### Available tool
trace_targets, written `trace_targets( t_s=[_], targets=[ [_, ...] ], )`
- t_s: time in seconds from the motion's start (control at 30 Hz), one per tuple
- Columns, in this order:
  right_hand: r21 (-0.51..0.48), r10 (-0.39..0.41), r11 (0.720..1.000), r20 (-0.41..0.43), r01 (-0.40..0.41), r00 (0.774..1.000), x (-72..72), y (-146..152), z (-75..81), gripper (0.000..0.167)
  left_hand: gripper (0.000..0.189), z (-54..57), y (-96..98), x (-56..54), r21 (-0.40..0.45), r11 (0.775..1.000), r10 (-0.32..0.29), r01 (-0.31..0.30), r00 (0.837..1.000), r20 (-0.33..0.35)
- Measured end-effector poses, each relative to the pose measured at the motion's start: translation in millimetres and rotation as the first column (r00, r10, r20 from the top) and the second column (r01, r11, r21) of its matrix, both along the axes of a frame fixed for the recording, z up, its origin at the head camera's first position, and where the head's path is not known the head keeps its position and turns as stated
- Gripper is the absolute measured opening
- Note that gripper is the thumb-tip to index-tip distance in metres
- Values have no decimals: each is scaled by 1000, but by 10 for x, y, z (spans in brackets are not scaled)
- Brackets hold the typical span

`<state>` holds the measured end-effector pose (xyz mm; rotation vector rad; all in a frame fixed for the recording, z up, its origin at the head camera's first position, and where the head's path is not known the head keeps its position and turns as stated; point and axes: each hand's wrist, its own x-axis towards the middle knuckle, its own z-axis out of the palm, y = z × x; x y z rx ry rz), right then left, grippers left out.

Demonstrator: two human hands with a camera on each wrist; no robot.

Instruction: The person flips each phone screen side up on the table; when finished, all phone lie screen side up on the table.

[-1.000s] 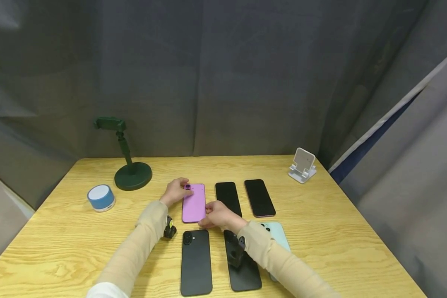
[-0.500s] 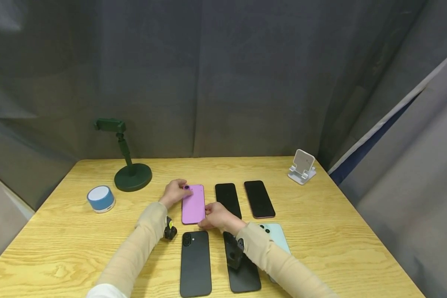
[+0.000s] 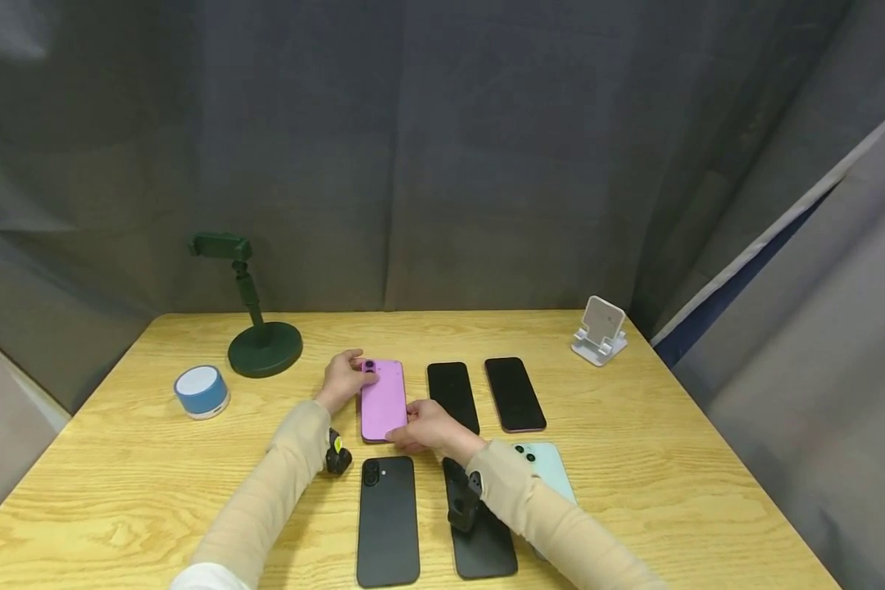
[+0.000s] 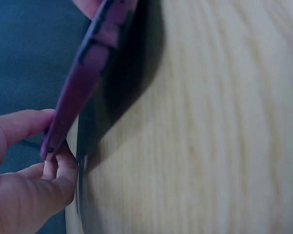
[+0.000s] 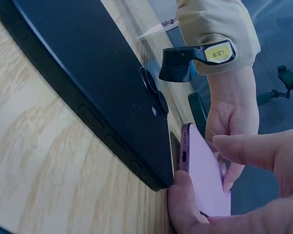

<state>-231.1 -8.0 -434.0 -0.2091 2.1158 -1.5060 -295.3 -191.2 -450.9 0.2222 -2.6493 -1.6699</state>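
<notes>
A purple phone (image 3: 383, 406) with its camera side up is held between both hands in the head view. My left hand (image 3: 344, 381) pinches its upper left part, beside the camera lenses. At its lower right corner my right hand (image 3: 429, 426) grips the edge with thumb and fingers. The left wrist view shows the phone (image 4: 78, 92) edge-on, tilted above the wooden tabletop with a dark shadow under it. In the right wrist view the charging port faces the camera, and a black phone (image 5: 93, 73) lies close by.
Below lie a black phone (image 3: 388, 522), another dark phone (image 3: 490, 549) and a mint phone (image 3: 553, 467), both partly under the right arm. Two phones show black screens (image 3: 451, 393) to the right. A green stand (image 3: 264, 348), blue-white cylinder (image 3: 201, 393) and white stand (image 3: 601, 328) stand farther out.
The purple phone's top edge has risen slightly with the left hand. My right thumb has shifted a little left over the phone's lower corner. Other things stay put.
</notes>
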Motion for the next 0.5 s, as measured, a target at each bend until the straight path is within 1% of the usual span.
trace_targets(
  t_s=[0.1,0.17,0.27,0.4,0.5],
  targets=[
    [23,-3,1000,-11,3,1000,0,-11,2,41,64,-22,-4,-19,88,996,1,-4,999,38],
    [32,-7,999,-17,7,1000,2,-18,6,38,61,-29,-1,-25,136,991,4,-10,999,50],
    [39,-19,999,-17,20,1000,5,-33,8,36,55,-37,11,-27,161,987,10,-18,999,45],
    [53,-30,998,-19,31,999,14,-56,7,35,51,-35,22,-17,152,988,22,-24,1000,19],
    [65,-31,997,-31,33,999,26,-69,18,35,50,-15,18,-1,83,996,28,-27,999,-22]
  ],
)
